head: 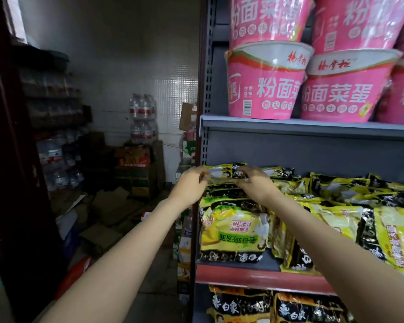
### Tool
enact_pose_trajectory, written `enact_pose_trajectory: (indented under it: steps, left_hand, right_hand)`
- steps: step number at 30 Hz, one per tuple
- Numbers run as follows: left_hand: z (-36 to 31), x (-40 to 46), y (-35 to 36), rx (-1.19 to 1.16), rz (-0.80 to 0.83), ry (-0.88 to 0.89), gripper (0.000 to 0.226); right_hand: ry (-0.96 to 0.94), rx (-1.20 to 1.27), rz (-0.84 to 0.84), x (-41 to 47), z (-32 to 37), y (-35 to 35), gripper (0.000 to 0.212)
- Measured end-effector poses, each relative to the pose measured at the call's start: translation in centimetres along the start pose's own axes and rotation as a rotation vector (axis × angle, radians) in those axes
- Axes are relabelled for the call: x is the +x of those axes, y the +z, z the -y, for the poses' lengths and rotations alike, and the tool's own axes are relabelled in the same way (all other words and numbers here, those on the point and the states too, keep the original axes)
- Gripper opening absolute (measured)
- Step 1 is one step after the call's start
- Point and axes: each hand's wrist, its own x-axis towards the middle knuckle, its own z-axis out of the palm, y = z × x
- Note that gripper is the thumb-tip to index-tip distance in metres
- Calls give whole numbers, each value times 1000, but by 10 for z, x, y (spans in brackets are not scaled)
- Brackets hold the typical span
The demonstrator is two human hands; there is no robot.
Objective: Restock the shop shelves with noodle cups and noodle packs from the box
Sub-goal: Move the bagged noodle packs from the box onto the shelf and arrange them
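Shelving unit: we are facing a grey metal shelving unit [313, 150] with a red-edged middle shelf [254, 276].
Top shelf: it is holding pink noodle cups [264, 94], stacked two high and touching side by side.
Middle shelf: it is carrying stacks of yellow-and-black noodle packs [233, 231], some lying flat and some tilting toward the front edge.
Bottom shelf: more noodle packs with orange and black print [240, 304] are sitting just under the red edge.
Back room: to the left, bundles of water bottles [142, 117] are standing on cardboard cartons [132, 164], and flattened cardboard is lying on the floor.
Top noodle pack [222, 171]: it is lying on the leftmost stack, by the upright post.
Left hand [191, 183]: we are pinching the pack's left end, fingers curled on it.
Right hand [254, 180]: we are gripping the same pack further right, fingers curled over its top edge.
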Motion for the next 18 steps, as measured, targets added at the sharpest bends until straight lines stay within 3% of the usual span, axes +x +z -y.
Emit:
enact_pose_trajectory:
  steps: [5,10,18]
  left_hand:
    - [24,45,17,22,104,-91,35]
    - [44,63,27,-71,176,-75,41]
    - [66,92,31,-174,253,-25,41]
  right_hand:
    - [14,19,115,55,-13,6,50]
    - [-34,54,221,81,-22,19,51]
    - [22,21,218,101,-16,31,42]
